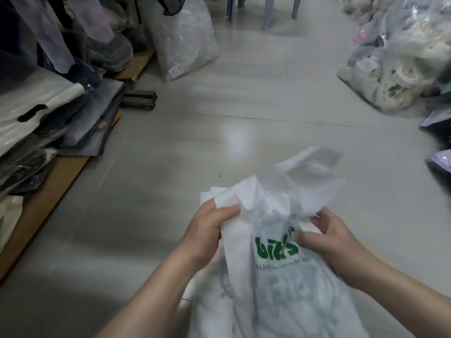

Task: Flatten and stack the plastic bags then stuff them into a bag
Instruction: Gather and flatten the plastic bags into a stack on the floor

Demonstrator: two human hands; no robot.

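A white plastic bag (pixel 275 284) with green lettering hangs in front of me over the grey floor, its handles and top edge crumpled and blurred above my hands. My left hand (pixel 210 230) grips the bag's upper left edge with its fingers closed on a fold. My right hand (pixel 327 232) pinches the upper right part near the lettering. The bag looks bulged, with more white plastic showing through inside it.
At left, stacks of dark packed garments in clear bags (pixel 44 123) rest on a wooden pallet (pixel 41 203). A large clear bag (pixel 185 37) stands at the back. Bags of pale items (pixel 402 69) pile up at right. Chair legs (pixel 268 11) stand far back.
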